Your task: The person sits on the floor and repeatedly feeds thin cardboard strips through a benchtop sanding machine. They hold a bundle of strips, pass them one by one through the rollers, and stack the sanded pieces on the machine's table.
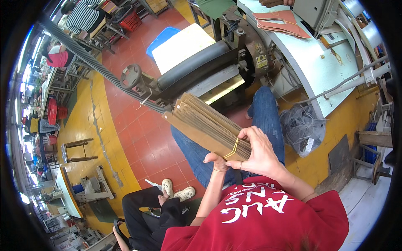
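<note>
A thick bundle of flat brown strips [201, 121], like leather or card pieces, lies above my lap, fanned apart at its far end. A yellow rubber band [235, 149] goes round its near end. My right hand [261, 150] closes over that near end, its fingertips beside the band. From the near left side my left hand [217, 162] grips the bundle, thumb raised and the other fingers hidden beneath it.
Ahead stands a machine with a dark roller [192, 65] and a handwheel [132, 76]. A pale worktable [322, 79] at the right bears reddish-brown pieces [280, 24] and loose rubber bands [336, 55]. A clear plastic bag [303, 129] sits beside my right knee. Another person's legs [146, 213] are near left.
</note>
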Demonstrator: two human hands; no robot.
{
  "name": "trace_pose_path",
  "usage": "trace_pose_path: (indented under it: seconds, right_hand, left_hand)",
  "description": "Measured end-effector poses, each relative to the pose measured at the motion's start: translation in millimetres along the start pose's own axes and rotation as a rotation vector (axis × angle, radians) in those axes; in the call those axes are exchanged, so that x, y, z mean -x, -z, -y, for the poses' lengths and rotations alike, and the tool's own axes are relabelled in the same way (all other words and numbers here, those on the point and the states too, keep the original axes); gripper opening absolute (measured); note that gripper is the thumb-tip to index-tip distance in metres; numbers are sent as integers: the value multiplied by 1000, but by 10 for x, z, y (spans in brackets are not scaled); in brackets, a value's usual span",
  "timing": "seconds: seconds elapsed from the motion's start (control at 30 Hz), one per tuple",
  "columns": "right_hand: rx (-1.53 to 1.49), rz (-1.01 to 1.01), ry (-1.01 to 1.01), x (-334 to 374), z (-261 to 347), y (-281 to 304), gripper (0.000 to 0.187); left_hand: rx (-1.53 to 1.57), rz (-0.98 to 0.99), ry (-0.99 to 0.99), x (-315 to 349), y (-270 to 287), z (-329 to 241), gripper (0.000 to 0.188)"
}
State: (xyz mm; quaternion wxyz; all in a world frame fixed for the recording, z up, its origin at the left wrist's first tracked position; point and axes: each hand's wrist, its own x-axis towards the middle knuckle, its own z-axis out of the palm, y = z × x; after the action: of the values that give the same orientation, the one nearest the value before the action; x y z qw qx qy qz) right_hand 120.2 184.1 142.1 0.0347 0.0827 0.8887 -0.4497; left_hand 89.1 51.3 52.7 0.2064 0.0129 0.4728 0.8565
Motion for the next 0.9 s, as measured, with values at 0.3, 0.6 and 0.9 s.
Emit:
trace_pose_path:
  seconds: [0.3, 0.6, 0.9]
  right_hand:
    - [-776, 87, -10, 34, -226, 374, 96]
    - [-440, -814, -100, -538, -670, 1397, 59]
    - [486, -957, -393, -958, -1387, 1663, 57]
  left_hand:
    - [175, -246, 190, -154, -25, 184, 73]
    - [-160, -176, 10, -249, -74, 144, 66]
    - [-38, -267, 45, -273, -121, -68, 44]
